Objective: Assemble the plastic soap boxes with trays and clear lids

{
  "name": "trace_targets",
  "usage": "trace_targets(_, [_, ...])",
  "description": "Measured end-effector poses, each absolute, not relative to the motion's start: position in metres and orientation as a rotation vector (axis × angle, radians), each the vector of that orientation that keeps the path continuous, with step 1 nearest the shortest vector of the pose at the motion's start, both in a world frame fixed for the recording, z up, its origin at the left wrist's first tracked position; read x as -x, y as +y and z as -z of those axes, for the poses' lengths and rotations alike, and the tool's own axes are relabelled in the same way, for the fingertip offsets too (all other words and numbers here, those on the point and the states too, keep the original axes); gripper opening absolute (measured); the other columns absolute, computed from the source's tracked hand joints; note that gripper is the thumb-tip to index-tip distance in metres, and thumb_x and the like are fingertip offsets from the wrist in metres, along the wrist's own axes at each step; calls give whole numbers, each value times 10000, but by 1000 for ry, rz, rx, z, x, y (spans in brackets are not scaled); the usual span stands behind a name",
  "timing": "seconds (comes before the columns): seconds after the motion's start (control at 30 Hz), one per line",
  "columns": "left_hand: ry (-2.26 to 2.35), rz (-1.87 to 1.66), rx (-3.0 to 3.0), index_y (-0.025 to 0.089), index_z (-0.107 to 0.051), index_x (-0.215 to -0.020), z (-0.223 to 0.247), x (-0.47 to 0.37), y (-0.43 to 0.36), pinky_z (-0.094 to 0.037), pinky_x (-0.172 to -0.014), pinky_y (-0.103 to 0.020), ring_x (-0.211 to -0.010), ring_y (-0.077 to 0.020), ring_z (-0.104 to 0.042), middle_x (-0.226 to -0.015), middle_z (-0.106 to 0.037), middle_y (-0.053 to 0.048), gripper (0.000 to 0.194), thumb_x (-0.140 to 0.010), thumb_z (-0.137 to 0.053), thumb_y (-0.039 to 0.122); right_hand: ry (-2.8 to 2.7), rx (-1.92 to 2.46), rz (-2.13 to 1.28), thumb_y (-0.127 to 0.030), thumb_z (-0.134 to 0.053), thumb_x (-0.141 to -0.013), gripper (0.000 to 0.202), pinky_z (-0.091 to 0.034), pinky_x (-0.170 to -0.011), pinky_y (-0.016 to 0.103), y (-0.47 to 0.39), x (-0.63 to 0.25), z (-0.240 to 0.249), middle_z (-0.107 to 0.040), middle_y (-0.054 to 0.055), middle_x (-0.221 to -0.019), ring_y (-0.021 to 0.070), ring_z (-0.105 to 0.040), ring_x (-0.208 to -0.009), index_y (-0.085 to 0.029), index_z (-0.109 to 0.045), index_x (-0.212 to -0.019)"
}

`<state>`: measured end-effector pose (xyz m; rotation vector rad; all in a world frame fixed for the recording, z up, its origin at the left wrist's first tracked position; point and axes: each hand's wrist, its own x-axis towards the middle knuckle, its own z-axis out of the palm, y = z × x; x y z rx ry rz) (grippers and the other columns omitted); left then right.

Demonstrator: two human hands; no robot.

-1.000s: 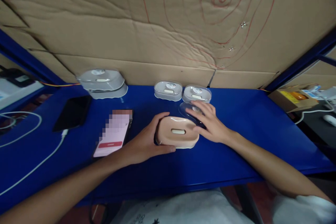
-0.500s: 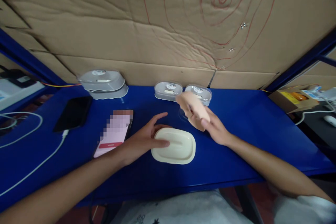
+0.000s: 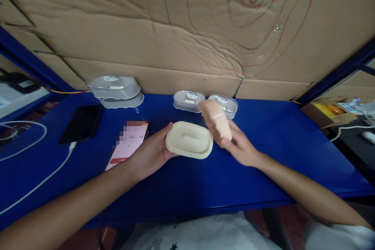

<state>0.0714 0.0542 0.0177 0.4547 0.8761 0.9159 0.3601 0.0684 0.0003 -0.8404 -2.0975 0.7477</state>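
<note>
My left hand (image 3: 154, 151) is closed on the left end of a shallow cream oval dish (image 3: 193, 143), with fingers underneath. The dish is raised off the blue table, and a long ridge runs along its middle. To its right, my right hand (image 3: 241, 146) grips a peach-coloured, curved piece (image 3: 216, 122) crossed by a thin white line. Motion smears this piece, so its kind is unclear. Behind it stand two grey oval boxes with clear lids, one box (image 3: 189, 101) whole in view and the other box (image 3: 231, 107) partly covered.
Stacked grey boxes (image 3: 115, 91) with a clear lid stand at the back left. A lit phone (image 3: 129, 140) and a dark phone (image 3: 82, 123) on a white cable (image 3: 60, 172) lie left. Cardboard (image 3: 117, 39) walls the blue table's (image 3: 263, 125) back; an open carton (image 3: 329, 113) sits right.
My left hand has lifted the cream dish from the table, up and slightly left, moving its fingers beneath it. The peach piece has turned in my right hand, showing a white line.
</note>
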Motion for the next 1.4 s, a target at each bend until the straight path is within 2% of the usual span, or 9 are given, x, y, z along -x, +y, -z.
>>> trace_targets(0.17, [770,-865,-502,220,-685,-1391,-20,-76,42,-635,-853,-323,-1156,-262,-754,-1323,-777,-98,417,-1094,-531,469,-2476,640,-441,-409,-638,-1051,646,-341,-1310,565,50,-348,4,-380,181,-1685,322,-290,-1631,-221,-415,-1627])
trace_targets(0.3, [693,-829,-677,239,-675,-1425,-16,-77,36,-561,-1073,-366,-1372,-312,-644,-1427,-730,-89,481,-1000,-698,463,-2552,586,-246,-356,-621,-1060,589,-323,-1300,640,53,-345,10,-379,156,-1706,354,-173,-1663,-255,-453,-1615])
trace_targets(0.5, [755,-871,-641,251,-710,-1363,-12,-78,35,-589,-1017,-328,-1349,-298,-657,-1396,-750,-63,437,-945,-769,364,-2664,585,-134,-404,-620,-1053,555,-366,-1274,634,56,-345,8,-384,198,-1702,378,-241,-1639,-207,-538,-1565])
trace_targets(0.63, [755,-864,-555,244,-702,-1373,-13,-82,31,-594,-1011,-312,-1354,-267,-653,-1401,-745,-62,398,-1016,-686,419,-2680,614,-139,-367,-642,-1048,551,-296,-1296,661,53,-341,10,-450,143,-1680,350,-327,-1607,-276,-528,-1579])
trace_targets(0.9, [879,-943,-489,177,-776,-1222,-17,-83,38,-642,-848,-283,-1106,-244,-768,-1201,-826,-84,284,-1047,-632,347,-2516,834,-234,-610,-484,-1071,702,-284,-1276,668,76,-360,14,-322,136,-1746,366,-295,-1619,-334,-306,-1691])
trace_targets(1.03, [961,-1000,-459,194,-773,-1195,-22,-80,45,-680,-796,-371,-1030,-262,-786,-1176,-831,-79,285,-1086,-552,338,-2403,1230,-145,-624,-617,-1003,707,-320,-1210,754,91,-376,19,-432,171,-1677,448,-346,-1577,-302,-465,-1615])
trace_targets(1.13, [948,-973,-444,194,-757,-1231,-24,-80,45,-687,-841,-462,-1062,-290,-782,-1213,-823,-91,325,-1101,-520,374,-2316,1239,-311,-571,-518,-1069,593,-386,-1216,691,91,-378,18,-507,165,-1619,388,-443,-1529,-274,-503,-1582])
trace_targets(1.27, [885,-908,-451,187,-734,-1304,-23,-83,41,-668,-911,-449,-1165,-303,-757,-1307,-792,-110,400,-1109,-496,442,-2138,991,-532,-474,-328,-1145,530,-357,-1287,585,76,-367,12,-453,99,-1664,279,-421,-1557,-343,-344,-1658])
trace_targets(1.4, [808,-824,-469,200,-707,-1370,-20,-86,35,-646,-918,-372,-1216,-281,-740,-1369,-765,-104,465,-1114,-460,499,-2364,726,-504,-533,-389,-1119,659,-309,-1312,584,60,-354,10,-312,128,-1730,317,-276,-1625,-324,-199,-1715])
